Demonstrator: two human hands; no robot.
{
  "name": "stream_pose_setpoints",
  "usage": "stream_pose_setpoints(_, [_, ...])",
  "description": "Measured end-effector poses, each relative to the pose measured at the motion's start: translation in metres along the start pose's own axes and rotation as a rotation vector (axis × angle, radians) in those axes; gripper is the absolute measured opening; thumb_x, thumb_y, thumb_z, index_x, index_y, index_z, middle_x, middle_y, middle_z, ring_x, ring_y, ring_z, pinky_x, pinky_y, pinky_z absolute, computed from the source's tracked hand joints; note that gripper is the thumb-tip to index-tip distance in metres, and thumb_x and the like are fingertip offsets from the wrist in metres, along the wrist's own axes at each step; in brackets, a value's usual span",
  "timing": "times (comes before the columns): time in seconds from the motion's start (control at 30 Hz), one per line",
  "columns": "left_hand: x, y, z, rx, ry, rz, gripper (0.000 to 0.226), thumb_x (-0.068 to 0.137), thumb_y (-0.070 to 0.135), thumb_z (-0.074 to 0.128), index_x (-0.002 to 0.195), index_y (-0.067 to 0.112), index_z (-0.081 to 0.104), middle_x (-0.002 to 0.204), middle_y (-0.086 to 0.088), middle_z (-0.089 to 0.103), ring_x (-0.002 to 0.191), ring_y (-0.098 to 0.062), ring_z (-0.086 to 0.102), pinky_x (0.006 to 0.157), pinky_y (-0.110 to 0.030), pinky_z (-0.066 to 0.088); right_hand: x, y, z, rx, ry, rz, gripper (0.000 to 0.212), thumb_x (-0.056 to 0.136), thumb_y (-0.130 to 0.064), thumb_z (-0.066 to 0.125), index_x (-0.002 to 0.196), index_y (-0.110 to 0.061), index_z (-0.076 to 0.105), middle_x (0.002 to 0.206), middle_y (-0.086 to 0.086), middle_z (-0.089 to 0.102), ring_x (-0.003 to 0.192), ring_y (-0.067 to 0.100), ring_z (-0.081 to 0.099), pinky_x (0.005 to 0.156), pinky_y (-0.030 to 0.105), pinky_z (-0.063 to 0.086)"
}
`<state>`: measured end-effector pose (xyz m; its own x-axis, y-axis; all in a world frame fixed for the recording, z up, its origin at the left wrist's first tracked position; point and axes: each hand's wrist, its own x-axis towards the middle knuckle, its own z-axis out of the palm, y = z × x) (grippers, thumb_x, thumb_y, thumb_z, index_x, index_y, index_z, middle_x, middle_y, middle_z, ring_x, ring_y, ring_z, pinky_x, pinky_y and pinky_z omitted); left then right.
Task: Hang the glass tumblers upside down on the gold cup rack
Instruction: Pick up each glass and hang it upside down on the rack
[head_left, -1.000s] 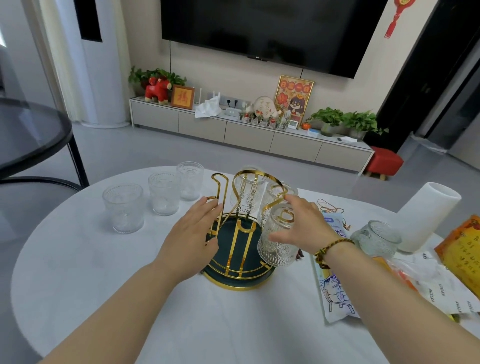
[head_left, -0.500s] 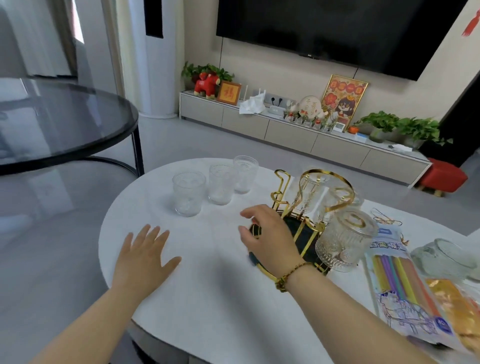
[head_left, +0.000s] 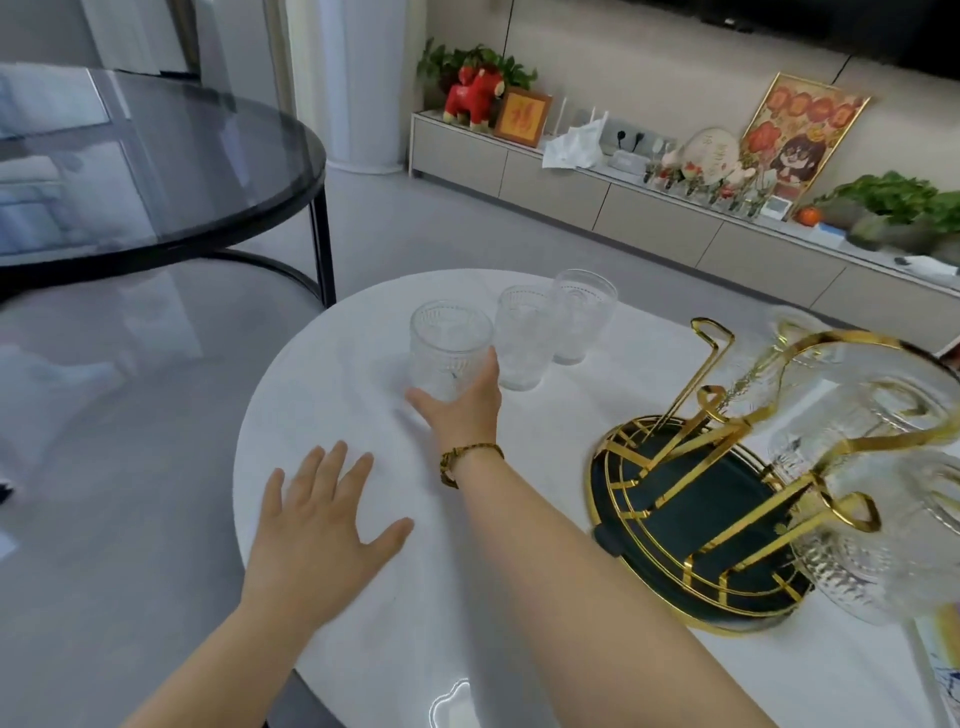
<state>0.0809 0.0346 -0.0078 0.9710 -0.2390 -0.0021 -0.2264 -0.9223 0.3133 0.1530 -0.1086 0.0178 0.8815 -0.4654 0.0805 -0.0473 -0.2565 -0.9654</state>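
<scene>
Right hand (head_left: 460, 402) grasps the nearest tumbler (head_left: 449, 348) low on its ribbed wall, on the white table (head_left: 322, 374), apart from the gold cup rack (head_left: 613, 493). Left hand (head_left: 317, 525) lies flat, fingers spread. Glass judged rigid, breakable and slippery; a mid-body hold is advised.

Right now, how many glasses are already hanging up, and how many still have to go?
Done: some glass tumblers already hang upside down on the gold cup rack; blur hides the exact count. In hand: the right hand grips the nearest upright tumbler, while the left hand rests flat on the white table. Left: that one and two more upright tumblers beside it.
</scene>
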Motion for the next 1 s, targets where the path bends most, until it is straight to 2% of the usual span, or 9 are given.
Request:
stream_pose_setpoints(0.2, [0.001, 0.002, -0.001, 0.026, -0.014, -0.013, 0.074, 0.081, 0.066, 0.026, 0.14, 0.03, 0.0, 0.155, 0.004, -0.006, 0.142, -0.014, -0.011, 0.116, -0.039, -0.007, 0.013, 0.004, 0.005, -0.025, 0.024, 0.024, 0.07, 0.06, -0.02, 0.075, 0.115, -0.017, 0.031, 0.097, -0.012, 0.034, 0.092, 0.008, 0.037, 0.078, 0.02, 0.034])
stream_pose_setpoints(0.33, [0.002, 0.001, -0.002, -0.001, -0.014, -0.005, 0.074, 0.081, 0.066, 0.028, 0.14, 0.029, 0.003, 0.156, 0.004, -0.003, 0.142, -0.014, -0.009, 0.116, -0.04, -0.006, -0.009, -0.005, -0.011, 0.003, 0.032, 0.003, 0.064, 0.061, -0.022, 0.073, 0.11, -0.026, 0.031, 0.083, -0.024, 0.035, 0.087, 0.008, 0.039, 0.069, 0.011, 0.036])
stream_pose_setpoints(0.4, [0.001, 0.001, -0.002, -0.01, -0.027, -0.002, 0.074, 0.081, 0.066, 0.029, 0.141, 0.029, 0.005, 0.156, 0.003, -0.001, 0.142, -0.015, -0.008, 0.117, -0.04, -0.005, -0.025, -0.016, -0.026, 0.034, 0.009, -0.042, 0.058, 0.059, -0.023, 0.073, 0.101, -0.034, 0.034, 0.087, -0.022, 0.042, 0.09, 0.007, 0.046, 0.075, 0.019, 0.044])
stream_pose_setpoints(0.5, [-0.002, 0.003, -0.009, -0.03, -0.067, -0.001, 0.071, 0.083, 0.063, 0.031, 0.141, 0.028, 0.008, 0.156, 0.002, 0.002, 0.143, -0.016, -0.005, 0.116, -0.041, -0.004, -0.056, -0.039, -0.06, 0.051, -0.032, -0.19, 0.055, 0.056, -0.021, 0.072, 0.089, -0.049, 0.037, 0.093, -0.026, 0.048, 0.093, -0.013, 0.047, 0.075, 0.009, 0.043])
stream_pose_setpoints(0.6, [-0.002, 0.011, -0.021, -0.141, -0.053, -0.001, 0.057, 0.09, 0.048, 0.037, 0.139, 0.023, 0.022, 0.154, -0.003, 0.015, 0.142, -0.02, 0.009, 0.116, -0.041, 0.005, -0.091, -0.059, -0.096, 0.025, -0.076, -0.244, 0.062, 0.053, -0.026, 0.071, 0.1, -0.047, 0.037, 0.114, -0.01, 0.049, 0.111, 0.002, 0.044, 0.094, 0.024, 0.043])
stream_pose_setpoints(0.63, [-0.003, 0.019, -0.027, -0.223, -0.037, 0.01, 0.051, 0.092, 0.04, 0.04, 0.138, 0.021, 0.026, 0.153, -0.005, 0.02, 0.141, -0.022, 0.015, 0.116, -0.041, 0.008, -0.102, -0.067, -0.111, 0.025, -0.094, -0.259, 0.062, 0.051, -0.03, 0.071, 0.1, -0.05, 0.038, 0.115, -0.013, 0.049, 0.111, -0.001, 0.044, 0.093, 0.019, 0.044])
stream_pose_setpoints(0.73, [-0.008, 0.055, -0.048, -0.43, 0.023, 0.13, 0.041, 0.093, 0.021, 0.043, 0.133, 0.015, 0.037, 0.148, -0.009, 0.032, 0.136, -0.024, 0.029, 0.113, -0.037, 0.016, -0.128, -0.084, -0.16, -0.022, -0.157, -0.271, 0.068, 0.053, -0.028, 0.074, 0.099, -0.06, 0.036, 0.112, -0.027, 0.045, 0.104, -0.012, 0.046, 0.073, 0.002, 0.043])
stream_pose_setpoints(0.87, [-0.016, 0.112, -0.076, -0.551, 0.052, 0.342, 0.036, 0.093, 0.012, 0.042, 0.129, 0.016, 0.044, 0.141, -0.005, 0.044, 0.128, -0.022, 0.042, 0.105, -0.028, 0.027, -0.153, -0.09, -0.224, -0.164, -0.179, -0.22, 0.083, 0.058, -0.018, 0.079, 0.113, -0.05, 0.026, 0.11, -0.033, 0.036, 0.095, -0.03, 0.037, 0.068, -0.008, 0.035])
stream_pose_setpoints(1.0, [-0.023, 0.167, -0.093, -0.555, 0.023, 0.518, 0.038, 0.094, 0.01, 0.038, 0.131, 0.021, 0.041, 0.143, -0.001, 0.042, 0.13, -0.019, 0.038, 0.106, -0.028, 0.028, -0.177, -0.104, -0.28, -0.356, -0.157, -0.199, 0.069, 0.051, -0.031, 0.081, 0.098, -0.048, 0.033, 0.102, -0.032, 0.039, 0.085, -0.035, 0.036, 0.06, -0.01, 0.032])
